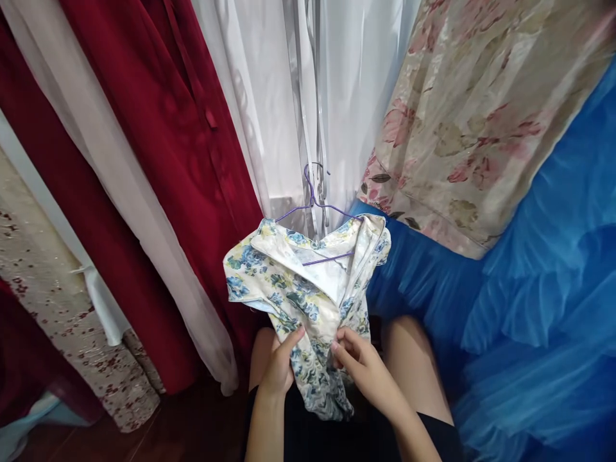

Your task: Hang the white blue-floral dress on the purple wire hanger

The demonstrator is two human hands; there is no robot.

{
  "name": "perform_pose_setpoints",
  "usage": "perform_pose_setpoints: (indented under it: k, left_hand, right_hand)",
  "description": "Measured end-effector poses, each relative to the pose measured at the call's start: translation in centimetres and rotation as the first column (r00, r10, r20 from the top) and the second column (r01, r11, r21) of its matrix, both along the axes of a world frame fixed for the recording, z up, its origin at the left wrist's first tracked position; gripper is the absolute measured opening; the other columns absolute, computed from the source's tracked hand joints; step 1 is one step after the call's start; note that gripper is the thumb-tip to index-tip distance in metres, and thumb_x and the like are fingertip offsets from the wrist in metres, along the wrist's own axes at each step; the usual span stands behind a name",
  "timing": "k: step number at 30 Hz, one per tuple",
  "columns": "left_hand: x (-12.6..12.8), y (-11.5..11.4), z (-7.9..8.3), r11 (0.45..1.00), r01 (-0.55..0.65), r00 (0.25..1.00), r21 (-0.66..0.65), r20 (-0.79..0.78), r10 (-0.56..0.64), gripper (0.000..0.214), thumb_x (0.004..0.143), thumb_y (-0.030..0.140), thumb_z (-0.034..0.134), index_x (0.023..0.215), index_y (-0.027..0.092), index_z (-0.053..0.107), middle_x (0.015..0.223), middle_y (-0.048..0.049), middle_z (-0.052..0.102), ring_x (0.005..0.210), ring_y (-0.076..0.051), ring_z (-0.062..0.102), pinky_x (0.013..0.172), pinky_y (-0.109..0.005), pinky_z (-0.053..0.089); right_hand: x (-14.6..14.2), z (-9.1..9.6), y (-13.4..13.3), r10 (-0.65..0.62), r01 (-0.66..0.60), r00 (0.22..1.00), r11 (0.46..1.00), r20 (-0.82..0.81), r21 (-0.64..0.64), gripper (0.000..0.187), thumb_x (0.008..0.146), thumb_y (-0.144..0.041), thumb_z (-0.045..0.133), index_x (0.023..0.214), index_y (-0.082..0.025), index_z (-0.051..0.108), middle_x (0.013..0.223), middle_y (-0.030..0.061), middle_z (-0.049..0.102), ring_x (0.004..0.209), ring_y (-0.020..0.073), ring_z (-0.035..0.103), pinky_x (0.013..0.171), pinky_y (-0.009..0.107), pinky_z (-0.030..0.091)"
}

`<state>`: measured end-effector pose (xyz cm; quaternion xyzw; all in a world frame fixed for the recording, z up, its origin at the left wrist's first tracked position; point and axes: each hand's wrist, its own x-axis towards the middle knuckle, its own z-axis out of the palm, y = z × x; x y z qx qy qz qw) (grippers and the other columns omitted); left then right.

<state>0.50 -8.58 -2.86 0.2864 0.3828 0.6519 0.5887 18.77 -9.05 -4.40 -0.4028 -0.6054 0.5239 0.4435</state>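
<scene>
One blue-flowered dress (298, 282) on purple wire hanger (312, 199), hung low between red gown (158, 160) and blue tulle (505, 308), hanger arms mostly hidden under collar; left hand (280, 366) and right hand (360, 366) both pinching its bunched lower cloth, hem unseen.

Dark red drapes (158, 147) filled the upper left. Pale sheer fabric (250, 96) hung at top centre, brightly lit. Floral brocade (481, 115) occupied the upper right, blue tulle (529, 308) the right side. Beige speckled cloth (58, 308) lay at lower left. Dark wooden floor (192, 430) ran along the bottom left.
</scene>
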Motion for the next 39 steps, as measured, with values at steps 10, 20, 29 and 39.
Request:
perform_pose_setpoints:
  k: [10, 20, 29, 39]
  left_hand:
    - [1.8, -0.5, 2.4, 0.998, 0.033, 0.993, 0.054, -0.111, -0.027, 0.061, 0.067, 0.030, 0.088, 0.122, 0.011, 0.071, 0.107, -0.0149, 0.078, 0.101, -0.032, 0.074, 0.090, -0.039, 0.057]
    - [1.0, 0.6, 0.4, 0.935, -0.302, 0.887, 0.186, -0.304, 0.347, 0.062, 0.076, 0.030, 0.080, 0.131, 0.019, 0.055, 0.125, -0.0132, 0.066, 0.124, -0.030, 0.061, 0.101, -0.039, 0.050]
    - [3.6, -2.2, 2.5, 0.811, 0.329, 0.425, 0.483, -0.843, 0.330, 0.040, 0.092, 0.008, 0.053, 0.125, 0.029, 0.063, 0.114, -0.0062, 0.062, 0.111, -0.021, 0.061, 0.099, -0.034, 0.049]
    - [4.0, -2.3, 2.1, 0.835, 0.427, 0.459, 0.347, -0.879, 0.130, 0.012, 0.087, 0.011, 0.062, 0.093, 0.021, 0.064, 0.090, -0.0017, 0.067, 0.089, -0.018, 0.065, 0.083, -0.027, 0.048]
  right_hand:
    - [-0.2, 1.8, -0.2, -0.100, 0.100, 0.980, 0.995, -0.171, -0.009, 0.031, 0.099, -0.050, 0.055, 0.089, -0.021, 0.052, 0.065, -0.0035, 0.053, 0.061, 0.0136, 0.046, 0.058, 0.027, 0.034]
    - [1.1, 1.5, -0.7, -0.207, 0.207, 0.975, 0.978, -0.079, -0.004, 0.023, 0.090, -0.032, 0.056, 0.072, -0.021, 0.048, 0.056, -0.0068, 0.038, 0.054, 0.0104, 0.030, 0.053, 0.026, 0.023]
    - [1.6, 2.9, -1.7, -0.162, 0.162, 0.987, 0.987, 0.004, 0.018, 0.009, 0.078, -0.020, 0.059, 0.070, -0.018, 0.054, 0.057, -0.0056, 0.044, 0.054, 0.0098, 0.036, 0.053, 0.024, 0.027]
    - [3.5, 2.8, -2.3, -0.111, 0.110, 0.994, 0.991, 0.012, 0.070, 0.013, 0.088, -0.027, 0.060, 0.079, -0.017, 0.062, 0.066, -0.0016, 0.052, 0.062, 0.0142, 0.046, 0.060, 0.027, 0.036]
